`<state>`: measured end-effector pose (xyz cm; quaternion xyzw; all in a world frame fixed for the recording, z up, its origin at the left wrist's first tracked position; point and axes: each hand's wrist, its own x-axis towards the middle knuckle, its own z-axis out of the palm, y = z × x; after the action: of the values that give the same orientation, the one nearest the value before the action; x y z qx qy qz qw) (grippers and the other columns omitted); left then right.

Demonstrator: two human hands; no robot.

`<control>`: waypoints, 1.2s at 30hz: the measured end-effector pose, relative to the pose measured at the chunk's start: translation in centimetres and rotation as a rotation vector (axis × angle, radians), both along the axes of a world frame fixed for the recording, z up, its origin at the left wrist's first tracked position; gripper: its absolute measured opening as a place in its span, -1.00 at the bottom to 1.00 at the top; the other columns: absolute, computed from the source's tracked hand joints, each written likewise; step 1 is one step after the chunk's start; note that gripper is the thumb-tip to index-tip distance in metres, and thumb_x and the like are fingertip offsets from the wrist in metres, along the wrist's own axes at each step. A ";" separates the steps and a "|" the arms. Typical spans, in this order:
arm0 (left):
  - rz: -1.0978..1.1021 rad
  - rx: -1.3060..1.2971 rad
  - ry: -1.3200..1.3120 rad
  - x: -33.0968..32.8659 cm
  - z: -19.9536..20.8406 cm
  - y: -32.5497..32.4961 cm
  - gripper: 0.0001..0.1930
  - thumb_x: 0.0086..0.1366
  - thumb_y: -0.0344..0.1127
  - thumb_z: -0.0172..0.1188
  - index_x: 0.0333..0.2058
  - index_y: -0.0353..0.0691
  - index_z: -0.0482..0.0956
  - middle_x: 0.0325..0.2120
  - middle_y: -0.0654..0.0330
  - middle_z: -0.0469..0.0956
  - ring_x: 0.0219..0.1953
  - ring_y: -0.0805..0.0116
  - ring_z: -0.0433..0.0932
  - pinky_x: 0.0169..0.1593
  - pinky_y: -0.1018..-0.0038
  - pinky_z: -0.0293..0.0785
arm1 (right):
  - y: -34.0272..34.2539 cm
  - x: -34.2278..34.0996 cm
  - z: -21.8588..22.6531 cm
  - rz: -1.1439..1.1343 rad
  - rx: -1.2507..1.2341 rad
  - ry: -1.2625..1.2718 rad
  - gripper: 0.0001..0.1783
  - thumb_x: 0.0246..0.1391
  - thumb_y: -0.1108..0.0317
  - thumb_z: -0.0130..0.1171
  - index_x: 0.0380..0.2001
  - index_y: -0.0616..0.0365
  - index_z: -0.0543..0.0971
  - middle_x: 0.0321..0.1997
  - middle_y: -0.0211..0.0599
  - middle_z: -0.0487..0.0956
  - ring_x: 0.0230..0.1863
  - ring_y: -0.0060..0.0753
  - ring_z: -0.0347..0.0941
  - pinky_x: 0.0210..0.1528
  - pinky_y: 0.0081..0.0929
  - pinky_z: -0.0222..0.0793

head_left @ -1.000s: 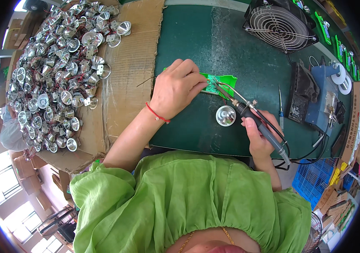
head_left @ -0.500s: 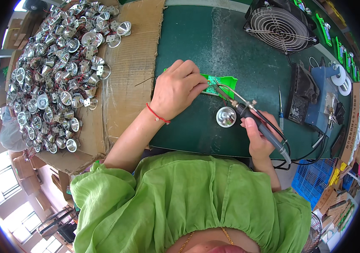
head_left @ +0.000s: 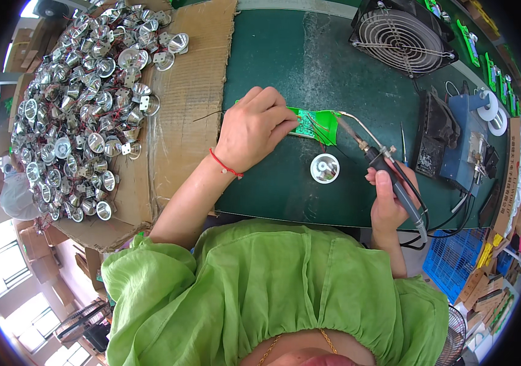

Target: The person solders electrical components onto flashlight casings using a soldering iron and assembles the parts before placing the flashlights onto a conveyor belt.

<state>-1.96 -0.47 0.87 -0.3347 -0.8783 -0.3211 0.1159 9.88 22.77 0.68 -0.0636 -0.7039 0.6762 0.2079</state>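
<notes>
My left hand point(head_left: 255, 129) is closed in a pinch over the left part of a green circuit board point(head_left: 305, 124). A thin dark wire point(head_left: 209, 116) pokes out on the hand's left side; the fingertips hide where it ends. The board lies in a bright green plastic housing point(head_left: 327, 127), with loose dark wires across it. In my right hand point(head_left: 393, 201) is a soldering iron point(head_left: 394, 183) with a curved solder feed tube, its tip by the housing's right end. A silver reflector lamp cup point(head_left: 325, 168) lies just below the board, a wire running toward it.
A large heap of silver lamp cups point(head_left: 83, 116) covers the cardboard point(head_left: 196, 79) at left. At the far right stand a black fan with a wire guard point(head_left: 402, 41) and a blue stand with solder reels point(head_left: 469, 131). A pen-like tool point(head_left: 403, 143) lies nearby.
The soldering iron has moved right, its tip away from the middle of the board to the housing's right end. My left hand has stayed almost in place.
</notes>
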 end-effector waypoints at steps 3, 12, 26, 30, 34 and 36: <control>0.001 -0.013 -0.017 0.0 0.2 -0.1 -0.89 -0.05 -0.42 0.34 -0.48 -0.17 0.62 -0.46 0.27 0.45 -0.40 0.30 0.45 -0.38 0.42 0.41 | 0.2 0.0 0.0 -0.025 0.009 -0.013 -0.73 -0.04 0.56 0.18 -0.22 0.43 0.48 -0.40 -0.02 0.57 -0.43 -0.39 0.56 -0.35 -0.57 0.51; -0.104 -0.214 0.047 -1.2 1.2 -2.9 -0.48 -0.02 -0.28 0.36 -0.01 -0.07 0.49 -0.22 0.16 0.42 -0.19 0.17 0.42 -0.07 0.32 0.34 | 1.9 0.2 -0.3 -0.108 0.041 0.025 -0.74 -0.01 0.54 0.19 -0.22 0.43 0.48 -0.41 -0.03 0.59 -0.45 -0.41 0.56 -0.36 -0.58 0.51; -0.179 -0.342 -0.099 -0.2 2.7 -5.5 -0.43 0.07 -0.28 0.29 0.10 -0.14 0.40 -0.17 0.07 0.41 -0.17 0.08 0.44 -0.09 0.28 0.40 | 2.4 0.9 0.3 -0.135 0.036 0.065 -0.74 0.01 0.53 0.18 -0.21 0.43 0.48 -0.40 -0.05 0.59 -0.44 -0.42 0.55 -0.35 -0.58 0.51; -0.021 -0.236 0.009 0.2 6.0 -5.0 -0.41 0.06 -0.31 0.29 0.12 -0.16 0.38 -0.13 0.06 0.41 -0.14 0.06 0.43 -0.05 0.28 0.37 | 2.6 0.7 -0.2 -0.125 0.047 0.056 -0.74 0.01 0.54 0.18 -0.21 0.44 0.48 -0.37 -0.04 0.58 -0.43 -0.41 0.56 -0.35 -0.57 0.53; -0.070 -0.399 -0.082 1.0 1.5 -5.1 -0.34 0.01 -0.34 0.31 0.15 -0.14 0.34 -0.13 0.06 0.41 -0.12 0.06 0.41 -0.03 0.28 0.34 | 2.5 0.6 0.6 -0.147 0.001 0.073 -0.74 0.01 0.53 0.18 -0.21 0.44 0.48 -0.36 -0.03 0.58 -0.43 -0.40 0.55 -0.33 -0.53 0.55; -0.050 -0.402 -0.057 1.1 1.3 -5.6 -0.33 0.01 -0.34 0.31 0.15 -0.14 0.34 -0.12 0.07 0.41 -0.12 0.06 0.41 -0.03 0.27 0.34 | 2.3 0.3 0.5 -0.153 0.011 0.070 -0.74 0.02 0.53 0.18 -0.21 0.45 0.48 -0.36 -0.03 0.58 -0.43 -0.39 0.55 -0.32 -0.52 0.55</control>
<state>-0.86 -6.07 2.13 -0.3635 -0.9191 -0.1515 0.0141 10.13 25.06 1.21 -0.0924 -0.6929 0.6562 0.2840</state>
